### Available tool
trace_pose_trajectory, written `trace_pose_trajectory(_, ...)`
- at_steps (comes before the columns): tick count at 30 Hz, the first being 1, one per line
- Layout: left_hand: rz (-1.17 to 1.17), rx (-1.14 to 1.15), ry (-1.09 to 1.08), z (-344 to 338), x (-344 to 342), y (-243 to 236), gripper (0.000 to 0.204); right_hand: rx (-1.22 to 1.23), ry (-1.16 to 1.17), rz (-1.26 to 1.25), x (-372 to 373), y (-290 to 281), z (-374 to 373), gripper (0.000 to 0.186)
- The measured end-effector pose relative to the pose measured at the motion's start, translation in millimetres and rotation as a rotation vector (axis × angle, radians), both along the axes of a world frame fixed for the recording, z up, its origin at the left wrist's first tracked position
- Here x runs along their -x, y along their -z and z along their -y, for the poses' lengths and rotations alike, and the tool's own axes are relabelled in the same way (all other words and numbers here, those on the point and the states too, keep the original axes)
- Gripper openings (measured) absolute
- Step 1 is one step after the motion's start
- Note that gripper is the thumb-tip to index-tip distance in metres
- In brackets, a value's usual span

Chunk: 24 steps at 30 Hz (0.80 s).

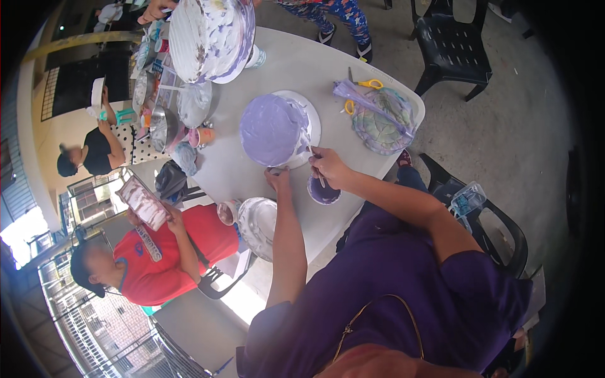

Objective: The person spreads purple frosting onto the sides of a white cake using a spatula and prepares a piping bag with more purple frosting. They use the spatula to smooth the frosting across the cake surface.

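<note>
Where the right hand [330,169] works: its fingers grasp a slim spatula [309,150], tip at the side of the lilac cake [272,129].
Left hand [278,180]: fingers curled at the cake's near edge; whether they grip anything, I cannot tell.
Lilac cake: on a round white board [314,126], on the worktop [302,63].
Purple-coated cup [324,191]: just below the right hand.
Yellow-handled scissors [372,83]: beside a plastic bag [381,126], right of the cake.

Pale grey table [302,63], round white cake stand [313,118], yellow-handled scissors [364,82], purple-streaked plastic bag [383,121], orange cup [207,136].
</note>
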State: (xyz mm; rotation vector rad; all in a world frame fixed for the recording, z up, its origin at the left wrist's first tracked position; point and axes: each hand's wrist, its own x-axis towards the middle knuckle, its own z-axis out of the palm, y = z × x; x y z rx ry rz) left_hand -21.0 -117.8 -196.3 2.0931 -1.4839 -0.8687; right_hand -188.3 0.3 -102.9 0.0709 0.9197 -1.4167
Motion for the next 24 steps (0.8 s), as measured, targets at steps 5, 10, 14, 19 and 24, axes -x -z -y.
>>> trace_pose_trajectory(5,0.008,0.014,0.007,2,-7,8,0.059,0.150,0.043,-0.051,14,-9,-1,0.008)
trace_pose_trajectory(10,-0.046,0.012,0.023,5,-6,9,0.059,0.036,0.012,0.034,27,36,25,0.012)
trace_pose_trajectory(14,-0.025,-0.037,-0.009,4,-8,8,0.060,-0.006,-0.066,-0.003,27,16,17,0.011)
trace_pose_trajectory(19,-0.015,-0.039,0.018,-1,-1,3,0.062,0.117,-0.044,-0.182,50,1,14,0.016)
trace_pose_trajectory(24,-0.054,-0.020,0.019,1,-4,4,0.062,0.026,-0.163,-0.244,65,37,47,0.008)
